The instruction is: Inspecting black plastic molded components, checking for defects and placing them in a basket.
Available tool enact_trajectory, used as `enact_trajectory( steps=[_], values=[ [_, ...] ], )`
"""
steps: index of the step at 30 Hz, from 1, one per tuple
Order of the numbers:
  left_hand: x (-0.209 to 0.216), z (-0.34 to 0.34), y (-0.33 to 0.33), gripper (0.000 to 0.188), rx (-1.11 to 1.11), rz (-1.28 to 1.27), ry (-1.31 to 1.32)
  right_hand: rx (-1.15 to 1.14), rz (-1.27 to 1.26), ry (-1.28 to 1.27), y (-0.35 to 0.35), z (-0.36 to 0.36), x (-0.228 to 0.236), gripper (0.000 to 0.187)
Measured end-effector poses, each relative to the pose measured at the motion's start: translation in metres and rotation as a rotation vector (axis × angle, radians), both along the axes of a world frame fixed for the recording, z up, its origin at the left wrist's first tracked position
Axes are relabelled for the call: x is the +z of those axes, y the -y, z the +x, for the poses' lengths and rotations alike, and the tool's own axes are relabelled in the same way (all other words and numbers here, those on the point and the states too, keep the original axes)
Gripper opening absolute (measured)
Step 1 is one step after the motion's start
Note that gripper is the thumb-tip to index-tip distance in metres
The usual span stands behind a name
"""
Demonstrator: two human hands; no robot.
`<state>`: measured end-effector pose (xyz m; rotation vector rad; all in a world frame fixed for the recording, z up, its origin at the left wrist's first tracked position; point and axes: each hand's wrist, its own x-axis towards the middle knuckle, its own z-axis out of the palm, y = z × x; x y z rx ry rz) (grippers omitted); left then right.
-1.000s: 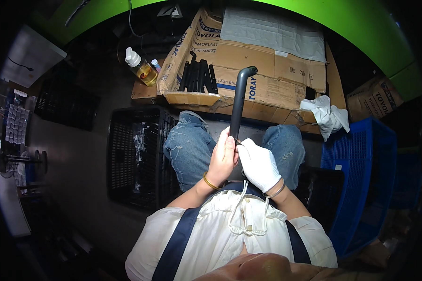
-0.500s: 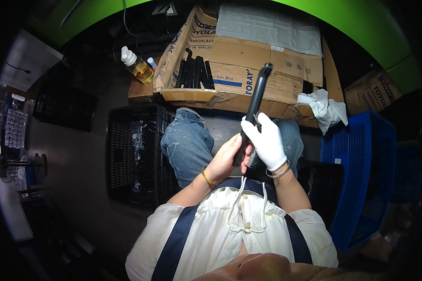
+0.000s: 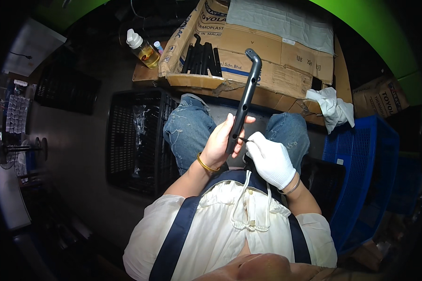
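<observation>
Head view: our bare L hand [image 3: 219, 144] grips a blk bent tube [image 3: 249, 92] nr its lower end, bend twd the carton [image 3: 280, 51]. Our gloved R hand [image 3: 272, 160] pinches a thin dk piece [image 3: 243, 139] by its lower hole.

Between the blue denim-clad knees [image 3: 187, 125], a gap leads toward the open brown cardboard box [image 3: 192, 80], crossed by a long bent black tube [image 3: 244, 104].
</observation>
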<state>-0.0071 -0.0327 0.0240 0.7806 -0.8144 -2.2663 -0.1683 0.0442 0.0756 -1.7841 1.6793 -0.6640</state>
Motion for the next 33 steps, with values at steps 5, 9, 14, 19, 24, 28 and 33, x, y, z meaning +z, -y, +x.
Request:
enact_trajectory(
  steps=[5,9,14,19,24,28,33],
  values=[
    [0.005,0.002,0.001,0.062,-0.051,-0.041,0.029,0.151,-0.113,-0.033,0.007,0.004,-0.006,0.012],
    [0.008,0.003,0.000,0.060,-0.050,-0.073,0.117,0.166,-0.151,-0.048,0.009,0.004,-0.009,0.012],
    [0.010,0.003,0.001,0.057,-0.054,-0.110,0.171,0.177,-0.111,-0.089,0.010,0.004,-0.010,0.014],
    [0.012,0.003,0.001,0.055,-0.064,-0.162,0.198,0.193,-0.132,-0.141,0.010,0.004,-0.009,0.014],
    [0.012,0.004,0.000,0.053,-0.110,-0.141,0.231,0.260,-0.101,-0.193,0.013,-0.003,-0.006,0.015],
    [0.011,0.005,0.000,0.053,-0.174,-0.124,0.187,0.365,-0.134,-0.235,0.017,-0.009,-0.003,0.015],
    [0.006,0.005,-0.001,0.054,-0.180,-0.107,0.213,0.359,-0.041,-0.199,0.021,-0.012,-0.003,0.017]
  ],
)
